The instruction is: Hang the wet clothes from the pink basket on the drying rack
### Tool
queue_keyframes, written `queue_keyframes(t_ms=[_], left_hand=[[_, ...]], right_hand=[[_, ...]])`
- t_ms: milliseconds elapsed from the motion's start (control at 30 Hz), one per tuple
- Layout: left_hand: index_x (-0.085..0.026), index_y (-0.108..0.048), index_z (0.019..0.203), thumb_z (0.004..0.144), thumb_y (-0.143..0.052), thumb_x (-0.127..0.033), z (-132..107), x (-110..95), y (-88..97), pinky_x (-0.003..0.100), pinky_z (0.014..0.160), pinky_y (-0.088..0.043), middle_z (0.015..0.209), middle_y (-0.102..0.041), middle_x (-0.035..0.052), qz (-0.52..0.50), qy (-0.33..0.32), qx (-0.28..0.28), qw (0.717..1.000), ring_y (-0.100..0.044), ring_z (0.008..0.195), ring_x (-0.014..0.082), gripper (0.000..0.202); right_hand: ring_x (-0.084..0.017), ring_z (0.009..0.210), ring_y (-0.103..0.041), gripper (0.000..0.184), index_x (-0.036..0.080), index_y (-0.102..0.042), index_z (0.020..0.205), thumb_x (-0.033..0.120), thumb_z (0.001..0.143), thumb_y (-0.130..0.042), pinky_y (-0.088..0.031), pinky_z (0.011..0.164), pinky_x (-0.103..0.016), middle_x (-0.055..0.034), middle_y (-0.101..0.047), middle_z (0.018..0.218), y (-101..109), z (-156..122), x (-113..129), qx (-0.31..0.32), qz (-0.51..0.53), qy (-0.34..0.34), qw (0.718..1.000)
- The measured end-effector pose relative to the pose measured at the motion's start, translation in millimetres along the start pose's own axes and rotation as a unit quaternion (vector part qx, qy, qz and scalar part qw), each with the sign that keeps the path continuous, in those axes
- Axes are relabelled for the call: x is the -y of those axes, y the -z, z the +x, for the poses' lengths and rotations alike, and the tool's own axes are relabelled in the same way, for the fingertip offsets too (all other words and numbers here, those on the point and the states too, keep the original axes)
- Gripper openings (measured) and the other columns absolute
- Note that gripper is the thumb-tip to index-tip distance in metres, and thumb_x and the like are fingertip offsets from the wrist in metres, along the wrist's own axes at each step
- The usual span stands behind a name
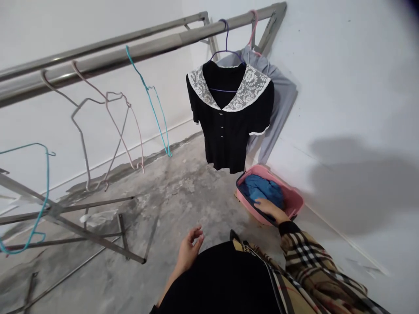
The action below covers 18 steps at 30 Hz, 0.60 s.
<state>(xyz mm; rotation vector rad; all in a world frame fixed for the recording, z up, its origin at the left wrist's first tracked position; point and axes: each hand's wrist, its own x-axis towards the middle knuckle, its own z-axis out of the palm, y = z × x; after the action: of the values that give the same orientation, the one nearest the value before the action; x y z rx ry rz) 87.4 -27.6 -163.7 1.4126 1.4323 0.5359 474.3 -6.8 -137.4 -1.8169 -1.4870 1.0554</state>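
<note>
Probably for easy reach, the cloth (263, 185) lies in a basket (293, 199) near the shirt (225, 135). The right hand (270, 209) reaches in, its hold unclear; the left hand (190, 246), fingers half-curled, holds nothing.

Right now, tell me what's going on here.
A person's right grip is down at a pink basket, by the blue cloth inside; whether it holds any is unclear. The left grip is open, holding nothing. A black lace-collared blouse hangs on a purple hanger from the metal rail, before a gray garment.
</note>
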Motion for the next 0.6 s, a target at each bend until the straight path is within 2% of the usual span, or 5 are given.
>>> queue_keyframes(t_ms=[133,267,400,467,600], left_hand=[[-0.019,-0.064,0.113,0.072,-0.063,-0.059,7,-6,-3.3,0.042,0.092,-0.052,0.102,-0.073,0.0122,-0.003,-0.007,-0.001,1.0,-0.069,0.101,0.0263,0.057],[-0.018,-0.064,0.113,0.072,-0.063,-0.059,15,-15,-10.7,0.044,0.092,-0.052,0.102,-0.074,0.0136,-0.01,-0.011,-0.003,1.0,-0.069,0.1,0.0276,0.058],[-0.017,-0.064,0.113,0.072,-0.063,-0.06,23,-27,-21.5,0.043,0.09,-0.052,0.104,-0.073,0.0144,-0.024,-0.017,-0.008,1.0,-0.069,0.101,0.0279,0.06],[-0.016,-0.064,0.113,0.071,-0.063,-0.062,27,-33,-28.0,0.044,0.091,-0.052,0.102,-0.073,0.015,-0.03,-0.018,-0.012,0.999,-0.069,0.099,0.0278,0.062],[-0.016,-0.064,0.112,0.069,-0.064,-0.065,35,-43,-42.1,0.043,0.088,-0.053,0.101,-0.074,0.0148,-0.038,-0.008,-0.026,0.999,-0.07,0.096,0.0277,0.065]], right_hand=[[-0.029,0.107,-0.061,0.017,0.026,-0.07,0.095,0.034,0.082,-0.063,-0.043,0.099,-0.053,-0.0086,-0.07,0.109,24,45,-5,-0.067,-0.027,0.002,0.997],[-0.03,0.12,-0.055,0.043,0.019,-0.062,0.121,0.04,0.085,-0.051,-0.042,0.104,-0.05,-0.0144,-0.061,0.129,83,100,27,-0.159,-0.036,0.045,0.986],[-0.027,0.123,-0.053,0.052,0.018,-0.052,0.132,0.043,0.087,-0.046,-0.044,0.102,-0.049,-0.0145,-0.057,0.132,148,141,73,-0.352,-0.069,0.15,0.921],[-0.027,0.129,-0.047,0.055,0.019,-0.046,0.137,0.044,0.088,-0.046,-0.04,0.106,-0.05,-0.0141,-0.052,0.138,176,157,94,-0.417,-0.094,0.181,0.886],[-0.028,0.135,-0.04,0.065,0.02,-0.036,0.144,0.049,0.087,-0.051,-0.035,0.109,-0.052,-0.0142,-0.043,0.147,217,186,127,-0.444,-0.123,0.193,0.866]])
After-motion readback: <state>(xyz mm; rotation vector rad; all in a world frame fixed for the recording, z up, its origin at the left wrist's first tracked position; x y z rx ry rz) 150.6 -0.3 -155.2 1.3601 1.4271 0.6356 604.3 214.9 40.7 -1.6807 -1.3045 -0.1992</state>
